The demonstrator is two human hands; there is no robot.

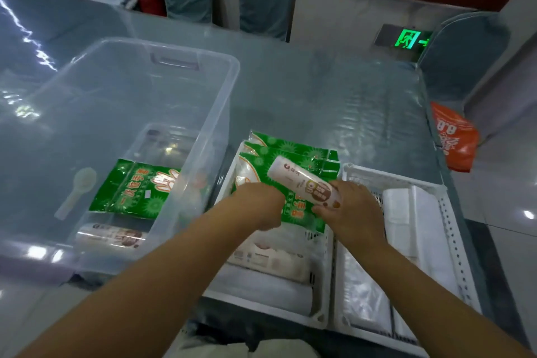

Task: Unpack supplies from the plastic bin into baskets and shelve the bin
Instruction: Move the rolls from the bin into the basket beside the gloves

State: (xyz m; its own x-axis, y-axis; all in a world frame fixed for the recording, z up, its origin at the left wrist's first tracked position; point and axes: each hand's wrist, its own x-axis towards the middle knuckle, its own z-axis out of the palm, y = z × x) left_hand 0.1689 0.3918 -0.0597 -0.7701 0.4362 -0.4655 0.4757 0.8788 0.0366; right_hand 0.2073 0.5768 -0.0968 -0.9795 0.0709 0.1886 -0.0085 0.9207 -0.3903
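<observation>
The roll (302, 183) lies tilted over the green packs (293, 154) in the left basket (322, 293), its near end gripped by the right hand (353, 206). The left hand (258, 203) is curled on the packs beside it (what it holds, I cannot tell). The bin (162, 67) sits left on the table (334, 102), holding another pack (130, 186) and roll (112, 237).

Clear plastic bin (203, 113), part-emptied, stands beside two white baskets (325, 293).

My left hand (258, 203) hides part of the green packets (290, 160); print on the roll (302, 183) is too blurred to read; my elbows are cut off.
</observation>
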